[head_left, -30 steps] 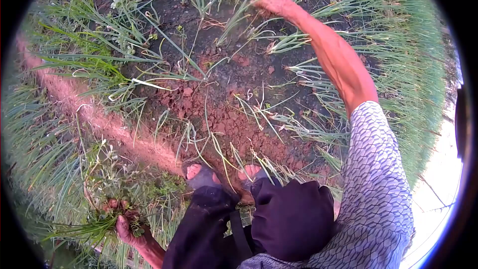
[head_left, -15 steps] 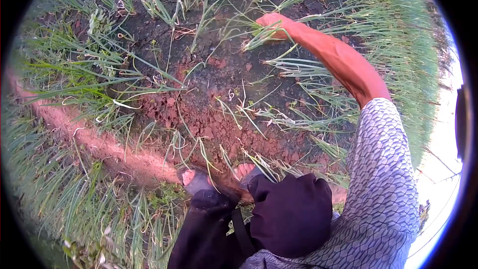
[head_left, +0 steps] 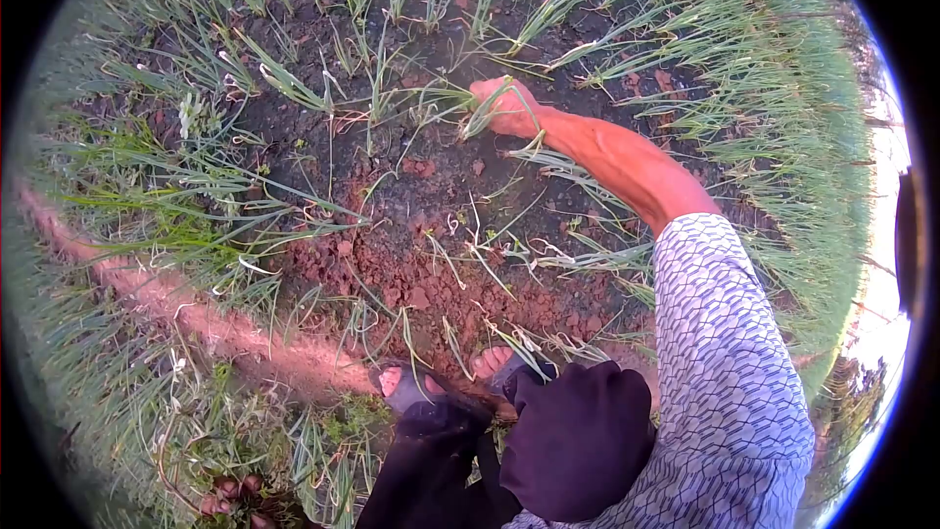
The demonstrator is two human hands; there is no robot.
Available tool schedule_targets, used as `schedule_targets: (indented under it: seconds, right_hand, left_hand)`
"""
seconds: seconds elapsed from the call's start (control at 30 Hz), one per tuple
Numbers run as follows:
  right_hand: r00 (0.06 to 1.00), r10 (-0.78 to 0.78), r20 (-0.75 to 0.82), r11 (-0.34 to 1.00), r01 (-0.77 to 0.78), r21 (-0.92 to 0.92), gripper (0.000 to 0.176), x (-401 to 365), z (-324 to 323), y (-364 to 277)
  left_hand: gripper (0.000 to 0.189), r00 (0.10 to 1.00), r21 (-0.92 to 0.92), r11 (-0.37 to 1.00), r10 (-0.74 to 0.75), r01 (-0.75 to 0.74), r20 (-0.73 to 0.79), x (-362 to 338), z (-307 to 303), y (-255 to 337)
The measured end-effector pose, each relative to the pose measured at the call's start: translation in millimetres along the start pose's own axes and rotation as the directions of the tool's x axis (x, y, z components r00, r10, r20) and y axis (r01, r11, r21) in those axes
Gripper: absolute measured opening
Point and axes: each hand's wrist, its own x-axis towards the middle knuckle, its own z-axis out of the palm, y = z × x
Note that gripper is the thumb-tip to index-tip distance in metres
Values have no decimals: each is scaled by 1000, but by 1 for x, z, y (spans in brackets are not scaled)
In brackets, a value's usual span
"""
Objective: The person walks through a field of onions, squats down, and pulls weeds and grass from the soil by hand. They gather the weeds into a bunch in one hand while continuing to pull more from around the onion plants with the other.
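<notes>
Matt cloth sleeve (head_left: 729,333) (soil (head_left: 421,279) v. rough)

Rows of green shoots (head_left: 783,147) in dark, cloddy soil (head_left: 392,264) show a planted crop field outdoors.

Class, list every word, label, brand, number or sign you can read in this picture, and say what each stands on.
None: no readable text shows anywhere.
The sleeve carries only a repeating pattern, with no letters or numbers.
The dark trousers show no visible brand or label.
</notes>
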Motion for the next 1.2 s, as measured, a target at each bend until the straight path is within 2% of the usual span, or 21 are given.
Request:
schedule_targets:
  seconds: [0.03, 0.07, 0.1, 0.13, 0.17, 0.2, 0.23, 0.27, 0.3, 0.37, 0.47, 0.57, 0.6, 0.7, 0.77, 0.83, 1.03, 1.1, 1.13, 1.17, 1.2]
  right_hand:
    - [995, -70, -75, 997, 68, -27, 12, -1, 3, 1]
    - [990, 10, -137, 995, 4, 102, 14, -2, -6, -5]
    - [991, 96, -94, 967, -70, 246, 16, -4, -15, -7]
    - [988, 146, -50, 939, -123, 320, 17, -6, -28, -6]
    - [982, 190, -3, 904, -174, 391, 18, -6, -38, -4]
    - [986, 159, -48, 941, -137, 309, 19, -5, -43, 2]
    - [988, 127, -88, 969, -105, 222, 20, -2, -50, 4]
    - [914, 403, -56, 851, -351, 391, 22, 4, -54, 4]
    - [846, 501, 185, 534, -470, 703, 23, 0, -60, 8]
    - [902, 403, 155, 379, -318, 869, 14, -4, -69, 6]
    - [967, 227, 117, 668, -241, 704, 21, -17, -114, -10]
    - [986, -63, 157, 936, 4, 351, 19, -18, -94, 12]
    - [970, -95, 222, 943, 16, 331, 19, -24, -91, 15]
    - [990, 19, 140, 966, -54, 251, 18, -30, -91, 22]
    - [978, 197, 69, 901, -208, 380, 15, -19, -75, 38]
    - [972, 233, -9, 943, -224, 247, 16, -7, -63, 46]
    - [931, 25, 363, 998, -3, -64, 19, 12, -35, 34]
    - [935, 34, 354, 998, -14, -57, 16, 16, -27, 37]
    - [964, -68, 258, 997, 71, -2, 15, 12, -33, 38]
    - [955, -138, 264, 980, 170, -100, 17, 15, -40, 44]
    - [962, -13, 274, 984, -35, 172, 17, 11, -68, 34]
  left_hand:
    - [27, 997, -108, 994, -21, 13, -70, 2, 3, 0]
    - [25, 994, 385, 918, 108, -95, -13, 13, 1, -4]
    - [25, 975, 772, 603, 199, -202, 99, 26, -3, -11]
    - [32, 641, 554, 501, 763, -665, 79, 30, -16, -29]
    - [36, 651, 757, 260, 708, -600, 273, 36, -17, -29]
    - [43, 676, 856, -38, 595, -516, 434, 44, -16, -29]
    - [51, 716, 838, -349, 441, -418, 541, 51, -14, -32]
    - [47, 664, 853, -363, 536, -376, 521, 57, -14, -45]
    - [48, 666, 850, -334, 530, -407, 526, 55, -21, -35]
    - [56, 677, 886, -246, 574, -393, 460, 88, -7, -87]
    - [62, 695, 877, -251, 537, -409, 478, 92, -19, -81]
    - [59, 737, 895, -231, 507, -382, 446, 95, -21, -94]
    - [55, 732, 894, -243, 513, -377, 449, 94, -29, -92]
    - [54, 758, 939, -218, 555, -265, 342, 91, -37, -106]
    - [55, 759, 974, -178, 612, -143, 223, 86, -39, -113]
    - [54, 748, 976, -180, 630, -119, 207, 86, -39, -120]
    - [54, 718, 980, -174, 670, -96, 190, 77, -35, -128]
    - [52, 705, 971, -205, 671, -123, 231, 73, -36, -124]
    - [51, 676, 958, -246, 681, -150, 281, 78, -35, -128]
    - [48, 646, 961, -208, 712, -182, 276, 78, -35, -128]
    - [45, 650, 950, -248, 694, -189, 310, 78, -31, -128]
